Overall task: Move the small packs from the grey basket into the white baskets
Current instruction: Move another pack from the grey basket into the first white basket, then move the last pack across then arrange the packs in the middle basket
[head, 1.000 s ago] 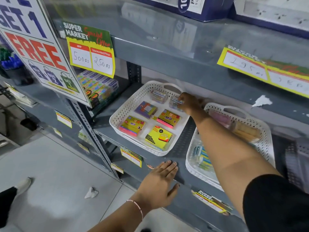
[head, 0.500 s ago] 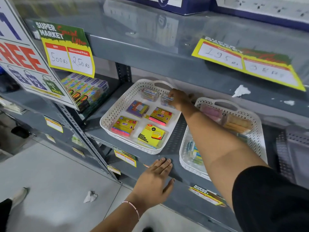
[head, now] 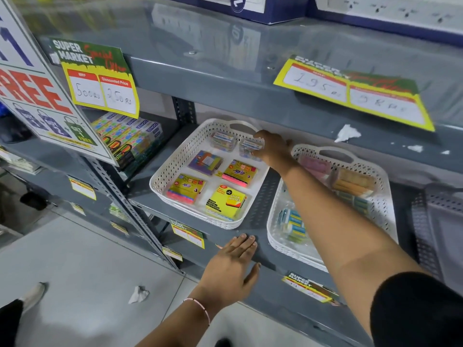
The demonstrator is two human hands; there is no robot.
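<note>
Two white perforated baskets stand side by side on a grey shelf. The left white basket holds several sticky-note packs and two clear small packs at its back. My right hand reaches into its back right corner, fingers closed on one clear small pack; the other clear pack lies beside it. The right white basket holds pink and orange packs and a blue-green pack, partly hidden by my right arm. My left hand lies flat and open on the shelf's front edge. The grey basket shows at the far right.
An upper grey shelf overhangs the baskets, with yellow price tags on its edge. A large FREE sign hangs at the left. Colourful boxes fill the neighbouring bay. Crumpled paper lies on the floor.
The view has shifted slightly. My right hand stays at the back right of the left white basket on the clear pack. My left hand stays on the shelf edge.
</note>
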